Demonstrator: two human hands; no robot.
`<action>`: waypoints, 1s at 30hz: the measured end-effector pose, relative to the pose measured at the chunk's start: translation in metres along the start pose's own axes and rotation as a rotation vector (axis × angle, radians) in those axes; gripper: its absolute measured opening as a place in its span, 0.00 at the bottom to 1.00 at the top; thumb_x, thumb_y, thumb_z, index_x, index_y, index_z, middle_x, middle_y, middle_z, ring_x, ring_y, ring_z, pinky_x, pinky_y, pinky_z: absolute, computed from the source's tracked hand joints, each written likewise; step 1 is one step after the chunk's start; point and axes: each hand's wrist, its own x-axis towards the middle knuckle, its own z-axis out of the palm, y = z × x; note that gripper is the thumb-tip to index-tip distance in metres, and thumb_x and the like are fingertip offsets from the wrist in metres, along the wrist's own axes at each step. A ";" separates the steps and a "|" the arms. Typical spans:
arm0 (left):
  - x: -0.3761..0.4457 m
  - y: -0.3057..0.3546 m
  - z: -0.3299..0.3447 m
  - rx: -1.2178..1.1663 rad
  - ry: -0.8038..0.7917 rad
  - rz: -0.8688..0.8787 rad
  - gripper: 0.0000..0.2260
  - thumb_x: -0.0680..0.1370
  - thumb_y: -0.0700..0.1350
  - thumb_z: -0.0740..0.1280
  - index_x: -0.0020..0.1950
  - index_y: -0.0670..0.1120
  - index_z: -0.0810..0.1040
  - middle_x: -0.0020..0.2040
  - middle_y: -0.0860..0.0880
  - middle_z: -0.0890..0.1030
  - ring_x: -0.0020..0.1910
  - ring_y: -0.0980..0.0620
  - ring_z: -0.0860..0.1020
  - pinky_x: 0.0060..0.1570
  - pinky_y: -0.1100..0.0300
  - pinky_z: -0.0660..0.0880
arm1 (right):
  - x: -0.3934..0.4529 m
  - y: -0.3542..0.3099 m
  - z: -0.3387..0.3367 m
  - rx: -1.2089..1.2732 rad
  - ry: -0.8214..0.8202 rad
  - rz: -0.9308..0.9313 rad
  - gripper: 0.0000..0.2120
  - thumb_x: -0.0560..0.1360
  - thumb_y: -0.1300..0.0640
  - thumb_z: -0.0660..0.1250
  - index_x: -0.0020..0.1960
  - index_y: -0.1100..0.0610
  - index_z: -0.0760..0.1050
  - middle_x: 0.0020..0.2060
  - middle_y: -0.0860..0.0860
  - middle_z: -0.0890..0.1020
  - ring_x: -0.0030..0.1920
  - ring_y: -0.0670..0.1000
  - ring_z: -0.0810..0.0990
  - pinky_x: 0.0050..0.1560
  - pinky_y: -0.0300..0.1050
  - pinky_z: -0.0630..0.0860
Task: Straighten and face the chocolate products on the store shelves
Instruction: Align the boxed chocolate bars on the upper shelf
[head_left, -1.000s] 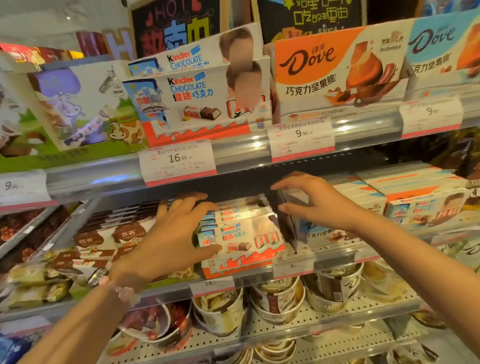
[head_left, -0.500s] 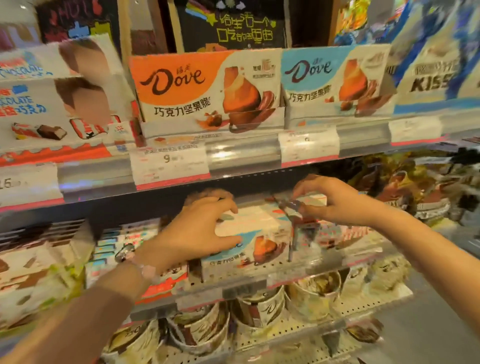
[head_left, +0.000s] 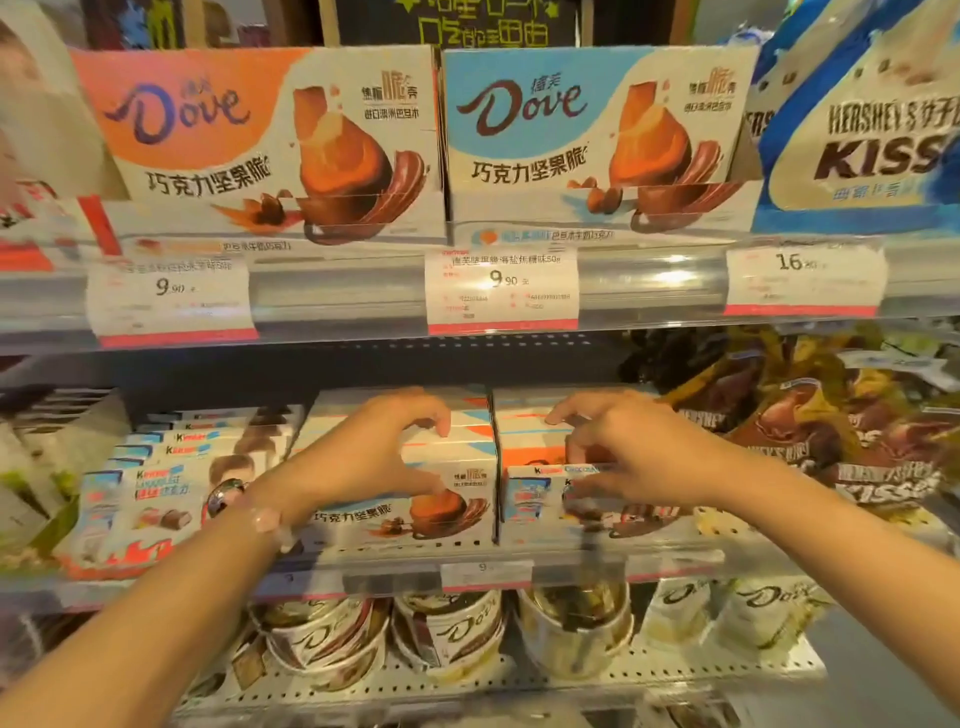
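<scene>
On the middle shelf stands a stack of blue-and-white Dove boxes (head_left: 447, 514), and my left hand (head_left: 374, 452) grips it, fingers curled over the top and thumb on the front face. Right beside it is an orange Dove stack (head_left: 524, 441). In front of that stack a small Kinder chocolate box (head_left: 535, 493) stands upright, pinched at its right end by my right hand (head_left: 644, 452). A stack of Kinder boxes (head_left: 156, 493) fills the shelf to the left of my left wrist.
The upper shelf carries an orange Dove display box (head_left: 260, 140), a blue one (head_left: 597, 135) and a Hershey's Kisses bag (head_left: 872, 145), with price tags (head_left: 501, 291) on the rail. Brown Kisses bags (head_left: 831, 441) crowd the right. Dove tubs (head_left: 452, 639) line the lower shelf.
The view has swung right, from the Kinder stack to the Dove boxes. Both hands moved right along the middle shelf; my right hand now holds a Kinder box in front of the orange Dove stack.
</scene>
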 end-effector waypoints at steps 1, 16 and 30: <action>-0.001 0.000 0.000 -0.004 -0.001 -0.006 0.17 0.65 0.52 0.75 0.47 0.60 0.71 0.52 0.62 0.74 0.53 0.62 0.72 0.56 0.56 0.73 | 0.001 0.001 -0.003 0.047 0.002 -0.008 0.08 0.72 0.46 0.69 0.41 0.50 0.76 0.66 0.42 0.70 0.55 0.41 0.73 0.55 0.43 0.71; -0.054 -0.043 -0.055 0.123 -0.010 -0.021 0.26 0.63 0.55 0.77 0.58 0.50 0.76 0.54 0.55 0.76 0.51 0.58 0.75 0.51 0.65 0.73 | 0.056 -0.069 -0.037 0.510 0.164 -0.095 0.09 0.75 0.52 0.66 0.53 0.55 0.78 0.49 0.42 0.80 0.49 0.43 0.79 0.49 0.48 0.76; -0.138 -0.157 -0.100 0.540 -0.171 -0.313 0.33 0.72 0.59 0.68 0.72 0.47 0.64 0.69 0.47 0.67 0.68 0.49 0.65 0.68 0.56 0.62 | 0.171 -0.183 -0.023 0.497 0.234 0.072 0.15 0.76 0.50 0.65 0.61 0.54 0.74 0.56 0.51 0.79 0.56 0.52 0.77 0.56 0.49 0.74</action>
